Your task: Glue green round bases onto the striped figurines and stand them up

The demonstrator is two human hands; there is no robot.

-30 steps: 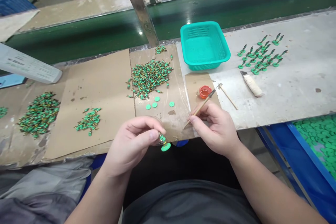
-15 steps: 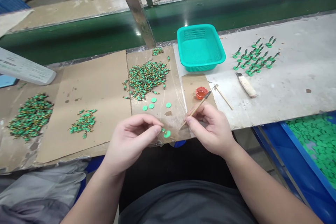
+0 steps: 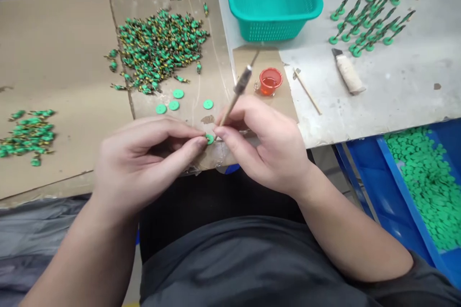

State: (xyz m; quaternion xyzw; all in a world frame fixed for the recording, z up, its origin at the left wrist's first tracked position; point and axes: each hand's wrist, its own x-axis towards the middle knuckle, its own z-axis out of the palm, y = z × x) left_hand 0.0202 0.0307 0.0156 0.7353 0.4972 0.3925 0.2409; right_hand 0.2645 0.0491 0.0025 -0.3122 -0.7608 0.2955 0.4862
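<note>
My left hand (image 3: 151,153) pinches a small figurine whose round green base (image 3: 210,139) shows at the fingertips; its upper part is hidden by thumb and forefinger. Close beside it, my right hand (image 3: 266,144) grips a thin wooden-handled tool (image 3: 242,81), its dark collar and fine metal tip pointing up and away. The handle's lower end is near the green base; whether they touch I cannot tell. Several loose green discs (image 3: 174,105) lie beyond my left hand, in front of a heap of small green, black and gold figurines (image 3: 162,48).
A red cup of liquid (image 3: 271,79) stands on cardboard beyond my right hand. Farther right are a thin wooden stick (image 3: 307,91), a wrapped knife (image 3: 348,73) and several upright figures on green bases (image 3: 370,24). A turquoise basket (image 3: 273,29) stands behind; a blue bin (image 3: 406,187) holds green discs.
The hands have come closer together. The tool has tipped more upright, its handle end now near the figurine's base. The view has moved closer and tilted down.
</note>
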